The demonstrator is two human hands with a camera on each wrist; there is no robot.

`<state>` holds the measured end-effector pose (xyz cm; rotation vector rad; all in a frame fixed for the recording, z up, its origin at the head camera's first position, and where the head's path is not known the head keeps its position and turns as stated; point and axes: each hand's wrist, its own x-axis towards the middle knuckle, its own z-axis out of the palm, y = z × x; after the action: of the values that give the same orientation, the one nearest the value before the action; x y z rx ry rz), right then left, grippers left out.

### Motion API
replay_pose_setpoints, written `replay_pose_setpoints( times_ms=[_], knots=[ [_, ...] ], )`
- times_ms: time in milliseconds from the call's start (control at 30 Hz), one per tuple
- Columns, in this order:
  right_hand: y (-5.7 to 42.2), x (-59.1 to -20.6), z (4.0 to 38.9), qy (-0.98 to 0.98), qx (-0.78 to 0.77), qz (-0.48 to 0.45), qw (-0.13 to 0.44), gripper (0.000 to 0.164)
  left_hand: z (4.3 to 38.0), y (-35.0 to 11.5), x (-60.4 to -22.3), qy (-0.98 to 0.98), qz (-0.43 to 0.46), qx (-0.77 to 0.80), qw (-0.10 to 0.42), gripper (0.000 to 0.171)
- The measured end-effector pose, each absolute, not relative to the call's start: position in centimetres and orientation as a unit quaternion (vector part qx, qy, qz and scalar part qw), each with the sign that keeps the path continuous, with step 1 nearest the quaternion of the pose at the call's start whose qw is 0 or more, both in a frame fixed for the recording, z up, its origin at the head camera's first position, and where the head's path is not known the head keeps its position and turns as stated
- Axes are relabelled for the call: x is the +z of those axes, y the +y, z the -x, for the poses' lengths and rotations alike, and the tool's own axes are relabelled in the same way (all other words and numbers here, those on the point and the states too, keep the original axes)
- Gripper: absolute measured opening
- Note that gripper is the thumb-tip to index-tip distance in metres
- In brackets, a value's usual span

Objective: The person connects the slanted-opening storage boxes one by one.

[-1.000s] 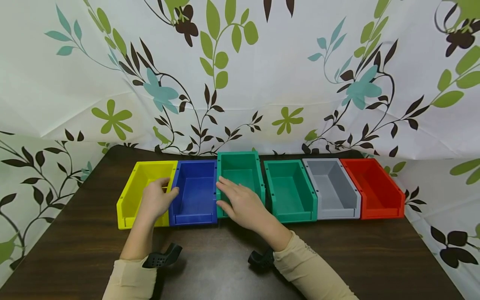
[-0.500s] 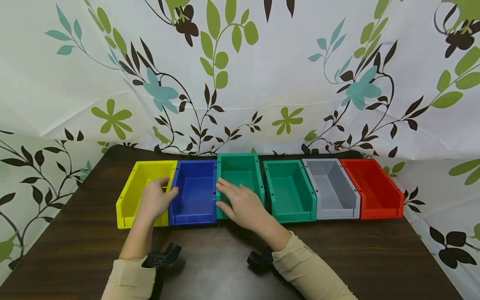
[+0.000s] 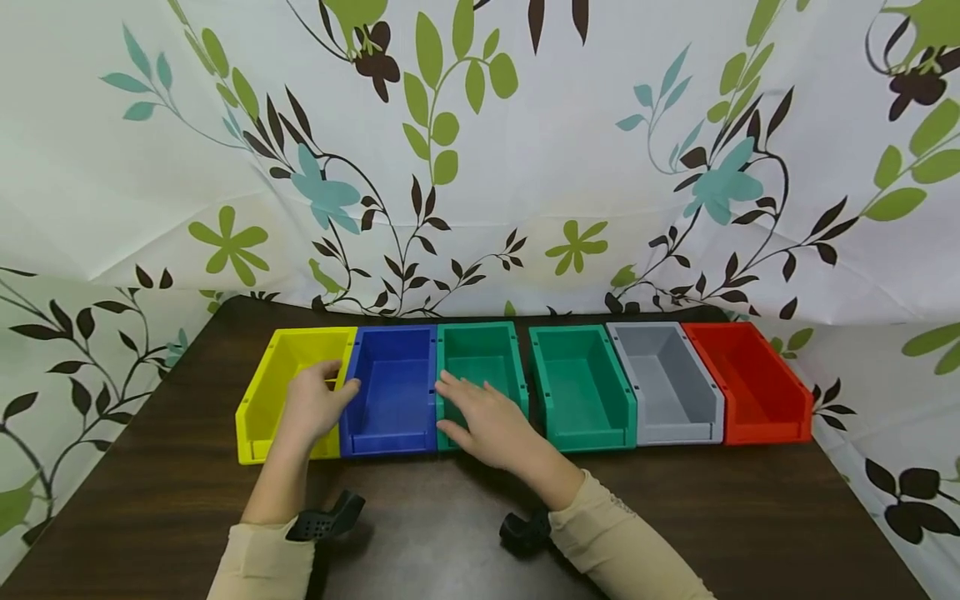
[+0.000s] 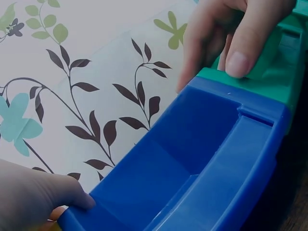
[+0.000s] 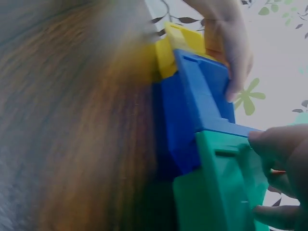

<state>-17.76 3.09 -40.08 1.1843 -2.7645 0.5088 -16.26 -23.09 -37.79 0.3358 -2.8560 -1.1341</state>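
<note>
My left hand (image 3: 311,404) pinches the left rim of the blue bin (image 3: 397,387), beside the yellow bin (image 3: 262,383). In the left wrist view the left thumb (image 4: 79,195) lies over that rim, with other fingers mostly hidden. My right hand (image 3: 491,425) reaches over the left green bin (image 3: 483,337), its fingers fairly straight against the left rim. That green bin stands directly against the blue bin's right side. In the right wrist view the right hand (image 5: 291,159) touches the top where the blue and green bins meet.
To the right stand a second green bin (image 3: 581,383), a grey bin (image 3: 667,375) and a red bin (image 3: 750,383). A narrow gap separates the two green bins. Behind the dark wooden table (image 3: 750,517) hangs a leaf-patterned cloth (image 3: 525,125).
The left green bin has come down and toward me; its back edge now sits nearly level with the blue bin's. Both hands stay in nearly the same places.
</note>
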Motion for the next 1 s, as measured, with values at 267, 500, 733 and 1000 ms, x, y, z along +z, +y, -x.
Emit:
replay_pose_setpoints(
  times_ms=[267,500,733,1000],
  knots=[
    [5.0,-38.7,18.5,-0.898,0.240,-0.369,0.011,0.058,16.4,-23.0,-37.9,-0.918,-0.116,-0.377,0.040,0.056],
    [7.4,-37.3,19.8,-0.911,0.267,-0.309,0.062,0.052,16.4,-23.0,-38.3,-0.913,-0.127,-0.383,0.051,0.055],
    [9.8,-36.3,21.1,-0.940,0.259,-0.217,0.047,0.056,16.2,-23.6,-38.2,-0.913,-0.133,-0.381,0.066,0.055],
    [13.3,-36.7,21.9,-0.960,0.226,-0.155,0.053,0.062,16.0,-24.1,-38.0,-0.908,-0.146,-0.387,0.062,0.053]
  ],
)
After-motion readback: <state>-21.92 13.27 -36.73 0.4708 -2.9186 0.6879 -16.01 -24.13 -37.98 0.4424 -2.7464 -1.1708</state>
